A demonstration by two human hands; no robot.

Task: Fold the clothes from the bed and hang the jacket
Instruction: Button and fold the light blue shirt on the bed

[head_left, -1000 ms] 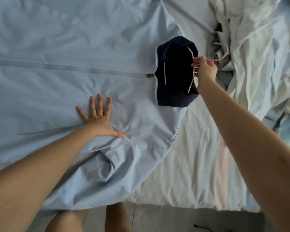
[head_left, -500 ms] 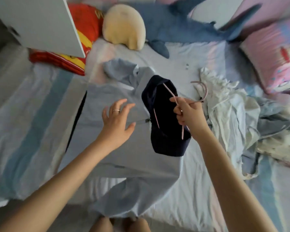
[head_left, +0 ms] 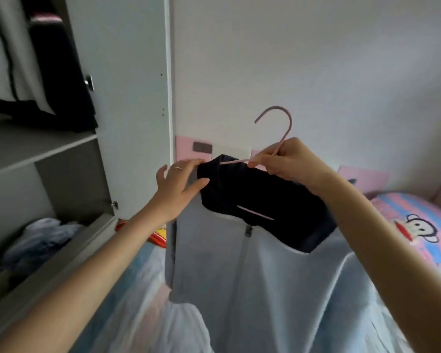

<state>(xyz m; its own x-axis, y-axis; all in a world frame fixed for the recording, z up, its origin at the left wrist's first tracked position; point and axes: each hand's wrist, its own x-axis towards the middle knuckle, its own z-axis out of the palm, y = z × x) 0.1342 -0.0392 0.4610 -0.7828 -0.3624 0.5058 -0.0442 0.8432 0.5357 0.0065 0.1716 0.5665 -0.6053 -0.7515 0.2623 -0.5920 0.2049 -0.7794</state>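
A light blue zip jacket (head_left: 260,281) with a dark navy collar lining hangs in the air on a pink hanger (head_left: 281,133), whose hook points up. My right hand (head_left: 288,159) is closed around the hanger's neck just below the hook. My left hand (head_left: 178,184) pinches the jacket's navy collar edge on the left, thumb under and fingers over it. The zip is closed up to the collar. The jacket's lower part drapes down toward the bed.
An open grey wardrobe (head_left: 127,98) stands at the left, with dark clothes hanging inside and crumpled clothes (head_left: 38,240) on its lower shelf. A pink cartoon pillow (head_left: 415,225) lies on the bed at the right. A white wall is behind.
The jacket has been lifted off the bed on its hanger. My view has swung up from the bed toward the wardrobe. My left hand rose from the jacket's front to grip the collar.
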